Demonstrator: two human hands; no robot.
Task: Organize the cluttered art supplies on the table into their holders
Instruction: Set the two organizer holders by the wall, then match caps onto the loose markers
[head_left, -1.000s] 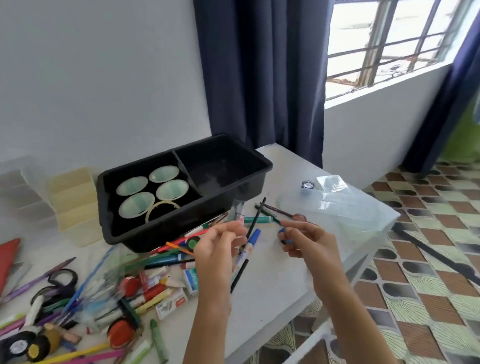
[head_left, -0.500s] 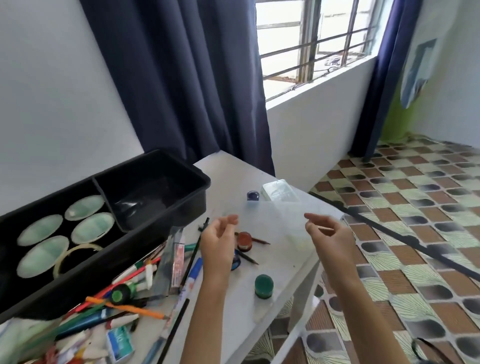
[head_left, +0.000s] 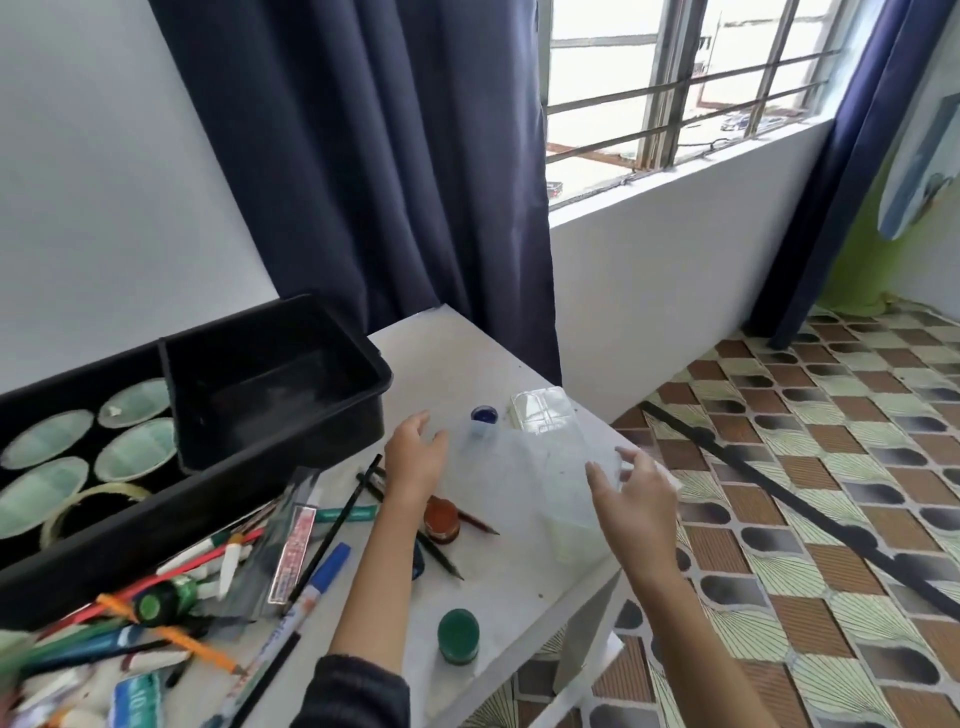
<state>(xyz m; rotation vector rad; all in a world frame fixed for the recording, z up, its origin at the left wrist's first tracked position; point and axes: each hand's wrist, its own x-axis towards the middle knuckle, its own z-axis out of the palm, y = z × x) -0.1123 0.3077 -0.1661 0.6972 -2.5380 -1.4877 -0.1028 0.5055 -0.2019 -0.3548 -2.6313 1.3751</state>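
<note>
One camera sits on the person's head. It looks forward and down, close above the left hand (head_left: 415, 460) and right hand (head_left: 631, 496). Past the hands it sees the table (head_left: 467, 364), and higher up, the window (head_left: 675, 78).

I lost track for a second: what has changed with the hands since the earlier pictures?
The left hand let go of the black pencil and blue marker; they now lie on the table. It and the right hand, open, moved to either side of the clear container. The black tray stayed.
</note>
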